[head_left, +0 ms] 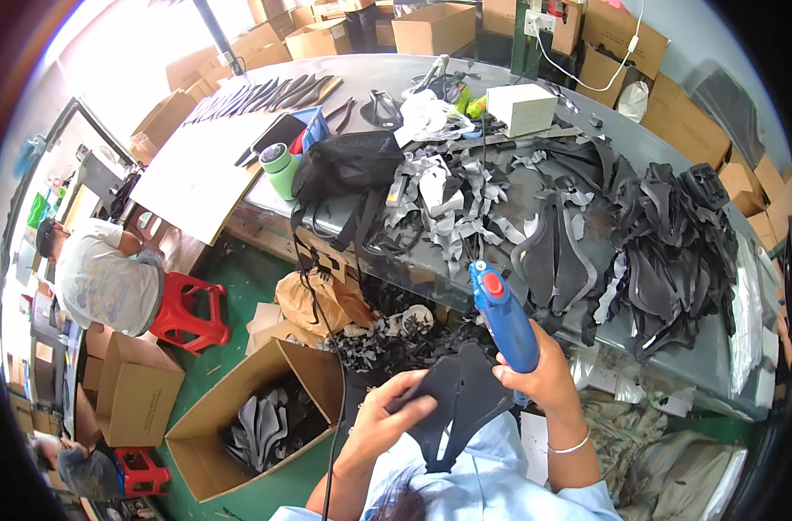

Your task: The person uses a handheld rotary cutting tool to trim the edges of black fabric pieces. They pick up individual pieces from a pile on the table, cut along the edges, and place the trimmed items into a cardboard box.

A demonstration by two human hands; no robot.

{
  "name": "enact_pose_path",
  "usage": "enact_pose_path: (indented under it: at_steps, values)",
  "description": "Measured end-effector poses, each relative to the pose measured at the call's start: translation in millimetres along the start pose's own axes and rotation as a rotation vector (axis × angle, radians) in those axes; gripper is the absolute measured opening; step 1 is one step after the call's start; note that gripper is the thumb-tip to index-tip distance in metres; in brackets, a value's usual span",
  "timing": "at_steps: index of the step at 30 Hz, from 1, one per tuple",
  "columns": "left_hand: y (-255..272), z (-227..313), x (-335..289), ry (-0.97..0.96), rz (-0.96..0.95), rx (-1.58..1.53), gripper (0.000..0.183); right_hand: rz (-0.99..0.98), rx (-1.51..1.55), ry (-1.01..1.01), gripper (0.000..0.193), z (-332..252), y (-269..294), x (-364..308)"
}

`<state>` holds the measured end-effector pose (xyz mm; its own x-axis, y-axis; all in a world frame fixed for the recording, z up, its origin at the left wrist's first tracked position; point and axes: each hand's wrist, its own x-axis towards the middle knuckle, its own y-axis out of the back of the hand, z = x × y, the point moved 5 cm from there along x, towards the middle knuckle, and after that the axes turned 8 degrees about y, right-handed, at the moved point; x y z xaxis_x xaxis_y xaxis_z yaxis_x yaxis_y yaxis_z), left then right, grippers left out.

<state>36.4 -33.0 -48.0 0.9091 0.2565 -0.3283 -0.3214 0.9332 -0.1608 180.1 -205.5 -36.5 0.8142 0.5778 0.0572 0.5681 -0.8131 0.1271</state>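
Observation:
My left hand [391,418] grips the edge of a black bicycle-saddle-shaped piece [452,404], held in front of my chest. The piece has a wide end, a narrow end and a slot along its middle. My right hand [542,375] is closed around a blue handheld power tool [510,326] with a red button. The tool points up and away, above the table's front edge, and its lower end is near the piece's right side. Another black saddle-shaped piece [555,256] with a loose border lies on the table beyond.
Grey and black scraps [452,204] cover the table's middle; a heap of black saddle-shaped pieces [665,243] lies right. A black bag [344,165] and green bottle [279,170] stand left. Below left, a cardboard box [313,369] holds dark pieces. A person [109,273] sits on a red stool [190,311].

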Motion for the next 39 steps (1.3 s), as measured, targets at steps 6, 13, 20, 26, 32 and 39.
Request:
enact_pose_path:
  at_steps: [6, 13, 20, 26, 32, 39]
  values:
    - [-6, -1, 4, 0.087, -0.028, -0.693, 0.044, 0.047, 0.203, -0.013, 0.043, 7, 8, 7]
    - [16, 6, 8, -0.196, 0.179, -0.611, 0.068, 0.125, -0.024, 0.062, 0.075, -2, -5, -16]
    - [3, 27, 8, -0.678, 0.415, -0.467, 0.078, -0.114, -0.551, 0.396, 0.068, -28, -65, -48]
    - [0, 25, 2, -0.756, 0.541, -0.306, 0.081, -0.177, -0.528, 0.429, 0.068, -35, -81, -54]
    - [-4, 24, -2, -0.793, 0.528, -0.216, 0.081, -0.182, -0.517, 0.462, 0.067, -42, -83, -54]
    - [-5, 18, -2, -0.800, 0.411, -0.283, 0.072, -0.156, -0.508, 0.530, 0.060, -48, -83, -53]
